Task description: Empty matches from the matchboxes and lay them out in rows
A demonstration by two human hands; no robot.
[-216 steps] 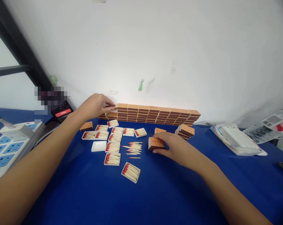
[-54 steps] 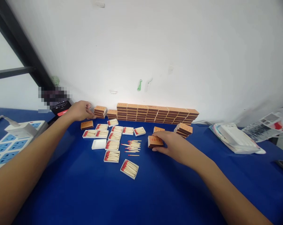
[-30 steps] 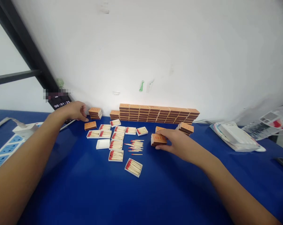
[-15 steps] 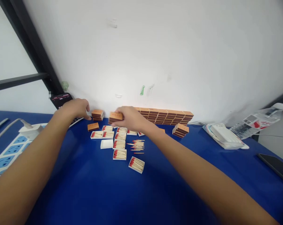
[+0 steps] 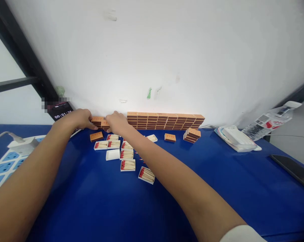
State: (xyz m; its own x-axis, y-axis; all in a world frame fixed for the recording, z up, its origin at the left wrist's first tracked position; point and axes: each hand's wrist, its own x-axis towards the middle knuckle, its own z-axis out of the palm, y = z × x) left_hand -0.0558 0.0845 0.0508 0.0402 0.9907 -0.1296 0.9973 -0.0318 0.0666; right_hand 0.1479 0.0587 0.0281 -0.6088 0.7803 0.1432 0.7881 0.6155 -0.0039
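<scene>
Now that the right hand (image 5: 117,122) has carried its pinched matchbox stack (image 5: 105,125) to the worktop (image 5: 96,205)'s back edge, space between the left stack (image 5: 97,119) and long row (image 5: 164,121) looks partly filled; the left hand (image 5: 81,119) curls alongside, grip unclear.

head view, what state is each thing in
matchbox wall, neatly stacked
front match tray, open, filled
white tray, no matches showing
right lone matchbox, lying flat
timer phone, screen lit
right phone, screen dark
white adapter, plugged into power strip
right hand, gripping matchboxes
left hand, at left matchbox stack
</scene>
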